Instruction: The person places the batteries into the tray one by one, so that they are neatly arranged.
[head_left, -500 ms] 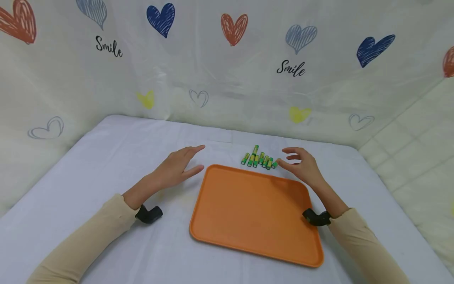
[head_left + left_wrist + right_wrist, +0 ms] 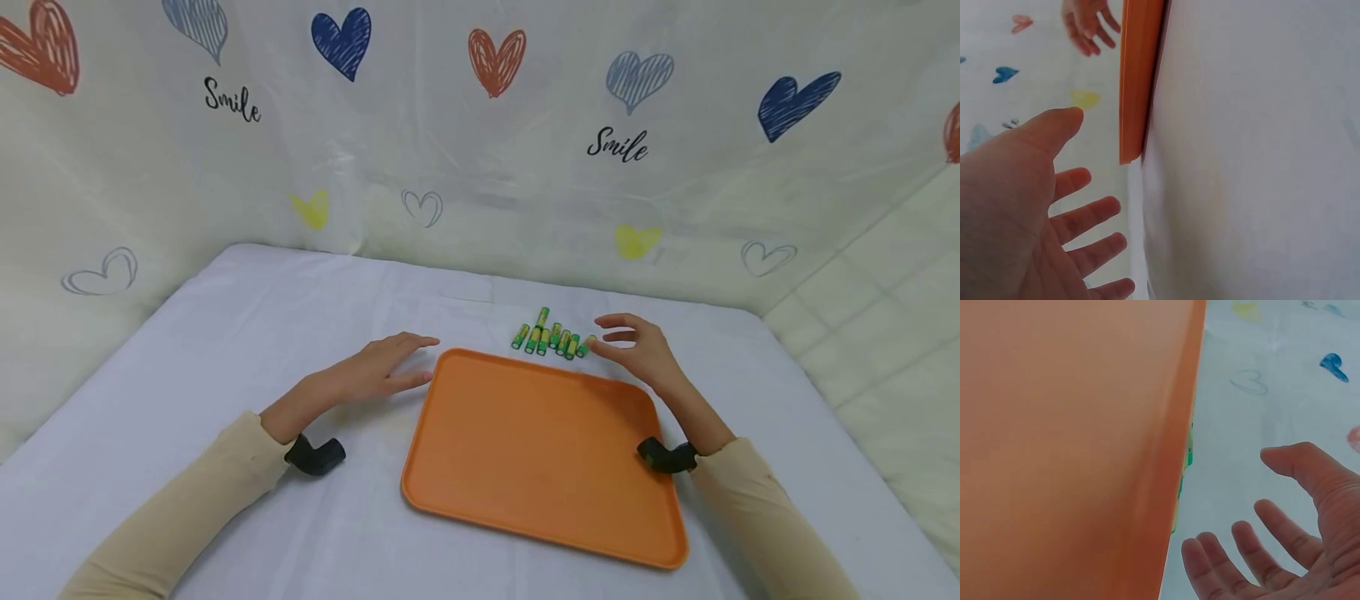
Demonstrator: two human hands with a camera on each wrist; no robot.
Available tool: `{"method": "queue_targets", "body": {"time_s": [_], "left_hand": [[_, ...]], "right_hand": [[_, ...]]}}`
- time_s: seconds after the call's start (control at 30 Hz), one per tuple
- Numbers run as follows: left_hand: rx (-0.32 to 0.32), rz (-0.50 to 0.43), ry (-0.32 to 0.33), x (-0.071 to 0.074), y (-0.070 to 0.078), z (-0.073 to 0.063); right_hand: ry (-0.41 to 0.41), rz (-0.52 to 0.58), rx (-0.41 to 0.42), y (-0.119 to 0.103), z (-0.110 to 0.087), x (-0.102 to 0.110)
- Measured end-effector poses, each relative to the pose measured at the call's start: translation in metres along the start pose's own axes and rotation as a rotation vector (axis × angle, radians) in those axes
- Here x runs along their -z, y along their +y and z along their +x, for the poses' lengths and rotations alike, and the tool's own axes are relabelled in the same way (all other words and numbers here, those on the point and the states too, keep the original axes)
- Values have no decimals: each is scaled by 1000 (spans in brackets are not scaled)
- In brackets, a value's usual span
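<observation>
An orange tray [image 2: 540, 450] lies on the white-covered table. Just beyond its far edge sit several green-and-yellow batteries [image 2: 543, 340], most of them side by side in a loose row. My left hand [image 2: 378, 367] hovers by the tray's far left corner, its fingers spread and holding nothing; in the left wrist view the palm [image 2: 1004, 212] is bare. Over the tray's far right corner is my right hand [image 2: 637, 348], nearest the rightmost battery [image 2: 585, 346]. Its fingers are loosely bent with a gap to the thumb, and the right wrist view shows nothing between them.
A white cloth [image 2: 187, 350] covers the table. Behind it hangs a pale curtain [image 2: 540, 208] printed with hearts and the word Smile. Each wrist wears a black band with a camera, the left band [image 2: 315, 456] and the right band [image 2: 666, 457].
My left hand has dipped slightly toward the table, near the tray's corner. The right hand has hardly moved; batteries and tray lie as before.
</observation>
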State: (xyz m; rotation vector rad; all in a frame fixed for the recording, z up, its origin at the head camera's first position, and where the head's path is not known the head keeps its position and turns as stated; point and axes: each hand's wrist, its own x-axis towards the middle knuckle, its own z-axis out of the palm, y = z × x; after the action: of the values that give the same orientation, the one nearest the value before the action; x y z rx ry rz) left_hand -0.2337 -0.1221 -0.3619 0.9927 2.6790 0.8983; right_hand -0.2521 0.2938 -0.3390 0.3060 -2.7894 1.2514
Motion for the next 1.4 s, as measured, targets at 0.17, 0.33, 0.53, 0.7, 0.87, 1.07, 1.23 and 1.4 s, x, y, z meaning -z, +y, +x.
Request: {"method": "queue_targets", "body": {"time_s": [0.17, 0.33, 0.53, 0.7, 0.87, 1.07, 1.23, 1.4], "left_hand": [[-1, -44, -54, -6, -5, 0], [-49, -15, -57, -10, -9, 2], [-42, -15, -74, -10, -9, 2], [-21, -22, -84, -11, -8, 0], [-2, -22, -88, -11, -10, 0], [-15, -26, -87, -13, -12, 1], [-14, -21, -86, -13, -14, 1], [-6, -21, -89, -13, -13, 0]], "right_hand": [[-27, 27, -40, 6, 3, 1], [-28, 9, -63, 6, 5, 0], [-34, 54, -95, 6, 5, -3], [-52, 86, -121, 8, 4, -6], [-68, 119, -137, 15, 6, -8], [-58, 109, -180, 20, 7, -14], [-42, 92, -175, 21, 7, -18], [-38, 45, -184, 21, 10, -21]]}}
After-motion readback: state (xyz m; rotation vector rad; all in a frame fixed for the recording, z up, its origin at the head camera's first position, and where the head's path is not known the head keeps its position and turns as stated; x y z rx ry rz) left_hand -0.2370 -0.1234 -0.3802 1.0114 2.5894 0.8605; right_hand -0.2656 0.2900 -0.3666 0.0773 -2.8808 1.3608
